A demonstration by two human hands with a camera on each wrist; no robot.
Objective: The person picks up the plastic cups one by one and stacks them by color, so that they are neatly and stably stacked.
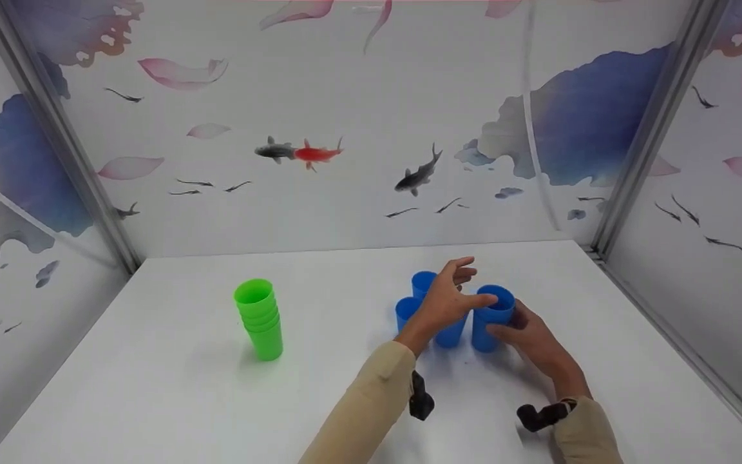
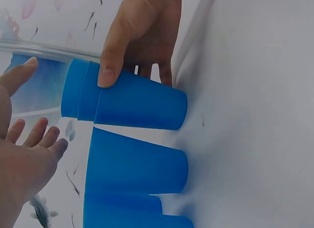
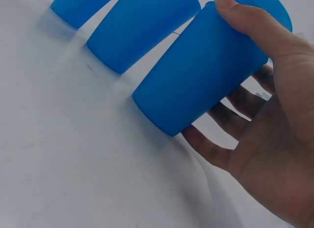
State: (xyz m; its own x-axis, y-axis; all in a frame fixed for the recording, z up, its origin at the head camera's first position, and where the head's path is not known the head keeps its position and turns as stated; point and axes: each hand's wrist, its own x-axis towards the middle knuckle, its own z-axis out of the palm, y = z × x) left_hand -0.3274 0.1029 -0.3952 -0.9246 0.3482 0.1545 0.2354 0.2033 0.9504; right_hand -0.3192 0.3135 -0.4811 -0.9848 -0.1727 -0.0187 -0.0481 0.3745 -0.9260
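Observation:
My right hand [image 1: 535, 338] holds a stack of nested blue cups [image 1: 487, 334] upright on the right side of the table, thumb on the near side and fingers behind. In the left wrist view, stepped rims show near the top of this stack [image 2: 140, 102]. My left hand [image 1: 443, 301] hovers at rim height with fingers spread, holding nothing; its thumb overlaps the stack's mouth in the head view. Single blue cups stand just left of the stack: a near one [image 1: 451, 335], a left one [image 1: 406, 312] and a back one [image 1: 423, 281], partly hidden by my left hand.
A stack of nested green cups [image 1: 266, 335] stands upright on the left half of the white table [image 1: 171, 399]. Printed panels [image 1: 358, 212] wall the table at the back and both sides, with metal posts [image 1: 628, 148] at the corners.

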